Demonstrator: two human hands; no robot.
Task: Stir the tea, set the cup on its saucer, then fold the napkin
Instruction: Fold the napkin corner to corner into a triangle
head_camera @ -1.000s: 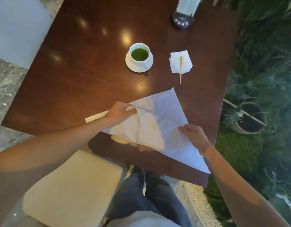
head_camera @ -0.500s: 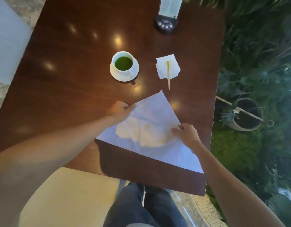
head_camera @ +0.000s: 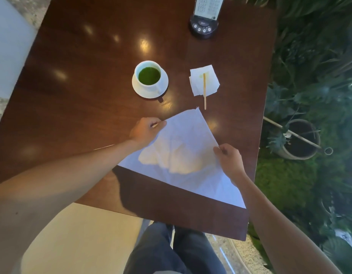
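A large white napkin (head_camera: 188,143) lies on the dark wooden table (head_camera: 82,91) as a triangle, its point toward the cup. My left hand (head_camera: 145,131) pinches its left edge near the top. My right hand (head_camera: 229,159) grips its right edge lower down. A white cup of green tea (head_camera: 149,76) stands on its white saucer (head_camera: 143,91) farther back. To the right, a wooden stir stick (head_camera: 204,89) rests on a small folded tissue (head_camera: 210,80).
A black menu stand with buttons (head_camera: 203,28) stands at the table's far edge. Plants and a pot (head_camera: 298,139) are beyond the right edge. A pale seat (head_camera: 78,240) and my legs are under the near edge.
The napkin's upper layer has been laid down flat into a triangle. Both hands slid along its edges with it. The camera view has shifted, so the table sits lower in frame.
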